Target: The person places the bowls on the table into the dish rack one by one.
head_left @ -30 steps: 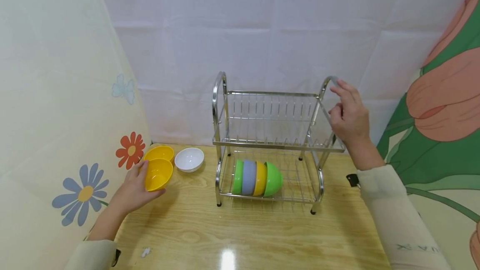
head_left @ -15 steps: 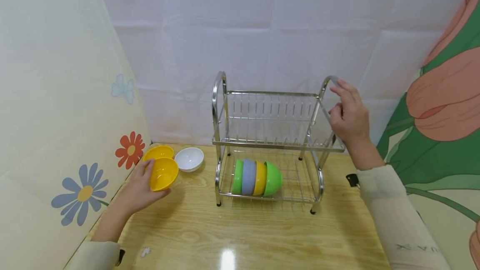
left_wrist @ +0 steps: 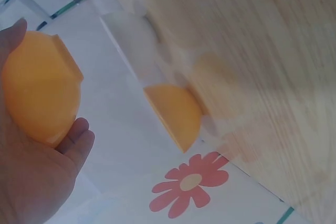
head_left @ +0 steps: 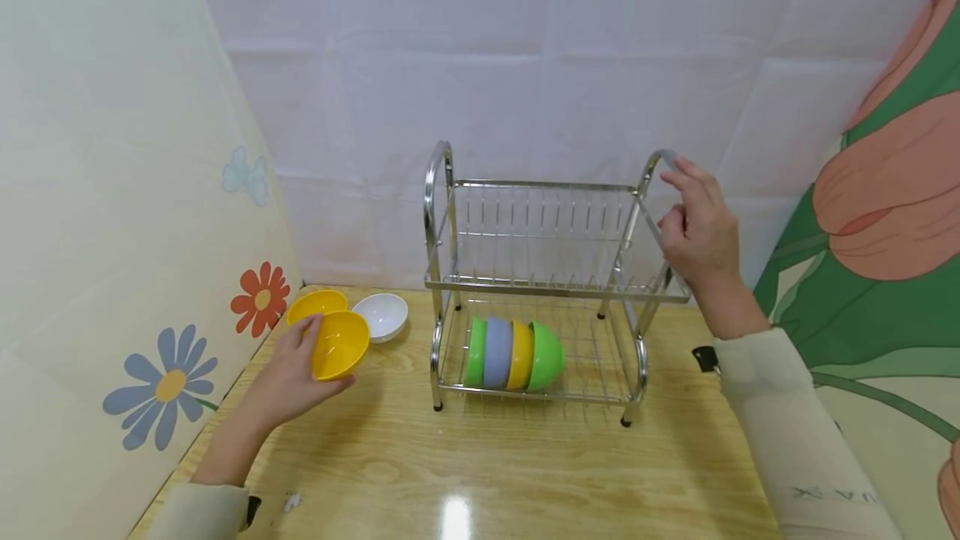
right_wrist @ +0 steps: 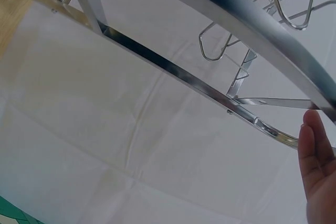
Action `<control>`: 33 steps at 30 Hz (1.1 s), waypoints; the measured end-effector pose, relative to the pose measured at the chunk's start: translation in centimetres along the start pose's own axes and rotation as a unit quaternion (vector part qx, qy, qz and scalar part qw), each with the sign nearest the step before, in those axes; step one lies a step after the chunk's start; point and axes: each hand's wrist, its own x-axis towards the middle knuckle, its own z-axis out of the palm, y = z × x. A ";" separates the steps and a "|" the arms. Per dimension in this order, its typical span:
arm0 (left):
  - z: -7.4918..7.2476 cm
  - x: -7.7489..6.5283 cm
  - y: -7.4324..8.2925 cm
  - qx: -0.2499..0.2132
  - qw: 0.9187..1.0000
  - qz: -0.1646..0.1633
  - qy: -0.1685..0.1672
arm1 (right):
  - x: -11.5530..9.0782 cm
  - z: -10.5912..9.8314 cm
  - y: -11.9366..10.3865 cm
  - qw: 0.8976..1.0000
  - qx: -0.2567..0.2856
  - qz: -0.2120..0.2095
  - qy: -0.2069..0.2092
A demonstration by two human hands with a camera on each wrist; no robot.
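My left hand [head_left: 292,373] grips a yellow bowl [head_left: 341,346], fingers on its far rim and thumb along the near side. Tilted, its inside faces up and right. In the left wrist view, the held bowl's rounded outside [left_wrist: 42,87] shows against the palm. Behind it, a second yellow bowl [head_left: 315,302] sits on the table, partly covered by the held one, beside a white bowl [head_left: 384,317]. My right hand [head_left: 701,232] holds the right side handle of a two-tier metal dish rack [head_left: 555,293]; its fingertips show at the metal frame in the right wrist view.
On the rack's lower tier several bowls stand on edge in a row: green [head_left: 476,354], blue-grey [head_left: 498,354], yellow [head_left: 521,357] and green [head_left: 547,357]. A small white scrap [head_left: 292,502] lies on the wooden table [head_left: 390,465] near the front. Printed cloths hang at both sides.
My left hand has carried the yellow bowl slightly right, uncovering more of the yellow bowl behind and overlapping the white one's edge. My right hand stays on the rack.
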 end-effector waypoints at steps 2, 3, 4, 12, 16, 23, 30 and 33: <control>0.0 0.1 0.2 -0.001 1.000 0.002 0.001 | 0.0 0.0 0.0 1.000 0.001 0.000 -0.001; 0.0 0.1 0.4 0.000 1.000 0.002 0.000 | 0.0 0.0 -0.1 1.000 0.001 0.000 -0.002; 0.0 0.1 0.5 -0.001 1.000 0.002 -0.001 | 0.0 -0.1 -0.1 1.000 0.001 0.000 -0.002; -0.1 0.2 1.7 -0.014 1.000 0.007 -0.009 | 0.1 -0.2 -0.2 1.000 -0.001 0.001 -0.005; -0.3 0.2 2.4 -0.015 1.000 0.010 -0.013 | 0.1 -0.2 -0.1 1.000 -0.001 0.003 -0.008; -0.5 0.2 3.3 -0.015 1.000 0.011 -0.023 | 0.1 -0.3 -0.1 1.000 -0.006 0.005 -0.011; -0.5 0.2 4.2 -0.023 0.999 0.019 -0.022 | 0.1 -0.1 0.0 1.000 -0.007 0.004 -0.006; -0.5 0.2 4.5 -0.031 0.999 0.019 -0.028 | 0.0 -0.2 0.1 1.000 -0.008 0.003 -0.005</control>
